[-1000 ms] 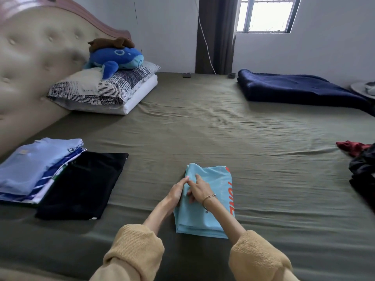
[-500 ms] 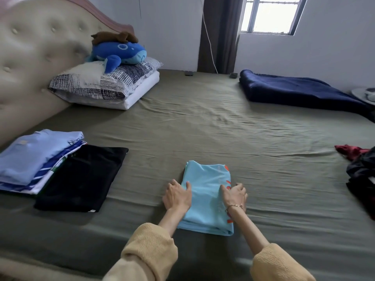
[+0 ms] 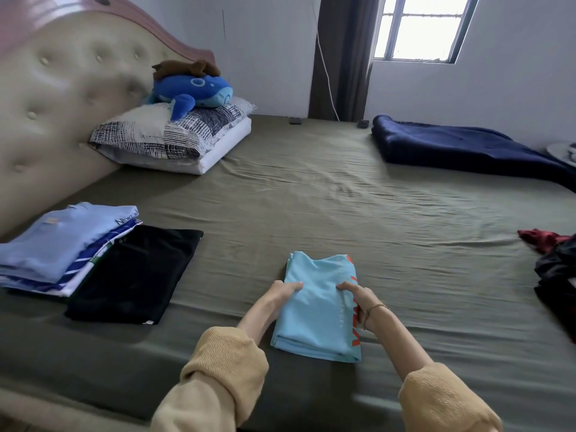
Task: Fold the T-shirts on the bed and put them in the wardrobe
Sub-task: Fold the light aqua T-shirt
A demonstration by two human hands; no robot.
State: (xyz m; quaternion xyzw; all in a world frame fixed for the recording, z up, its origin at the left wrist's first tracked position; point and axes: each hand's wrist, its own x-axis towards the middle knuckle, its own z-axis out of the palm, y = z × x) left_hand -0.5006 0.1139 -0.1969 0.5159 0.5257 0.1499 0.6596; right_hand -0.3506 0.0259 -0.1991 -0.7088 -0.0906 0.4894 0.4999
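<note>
1. My left hand point(image 3: 278, 294) pinches the left edge of the folded light-blue T-shirt point(image 3: 319, 307), thumb on top, fingers curled underneath.
2. My right hand point(image 3: 358, 299) grips the opposite edge the same way, by the orange lettering.
3. The shirt lies on the bed point(image 3: 343, 213) between my hands.
4. Left of my grip lie a folded black T-shirt point(image 3: 137, 272) and a stack of blue shirts point(image 3: 62, 244).
</note>
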